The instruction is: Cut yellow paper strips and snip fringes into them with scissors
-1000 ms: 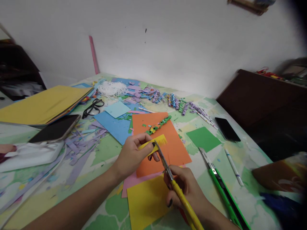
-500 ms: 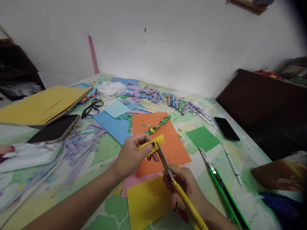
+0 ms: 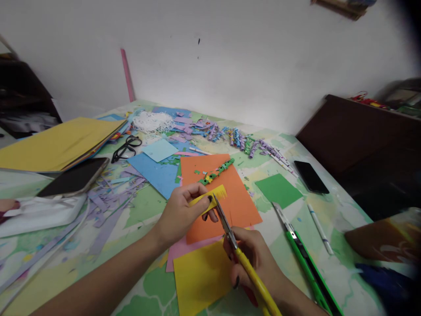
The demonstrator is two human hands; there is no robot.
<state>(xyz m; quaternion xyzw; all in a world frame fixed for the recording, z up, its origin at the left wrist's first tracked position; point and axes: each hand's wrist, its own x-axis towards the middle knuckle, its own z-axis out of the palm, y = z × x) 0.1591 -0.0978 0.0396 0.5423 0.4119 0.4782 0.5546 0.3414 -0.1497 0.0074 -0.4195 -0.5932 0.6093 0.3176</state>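
My left hand pinches a narrow yellow paper strip between thumb and fingers; fine slits fringe its right end. In my right hand are scissors with yellow handles, their blades reaching up to the strip's lower edge beside my left thumb. Beneath the hands lies an orange sheet, and on it a green paper roll with small yellow and dark bits. A yellow sheet sits below my right hand, partly over a pink sheet.
To the right lie a green box cutter with its blade out, a marker, a green square and a phone. Glasses, white string, purple strips and another phone are on the left.
The scissor handles have shifted slightly left and the fingers of my right hand have closed a little. The strip and my left hand stay in place.
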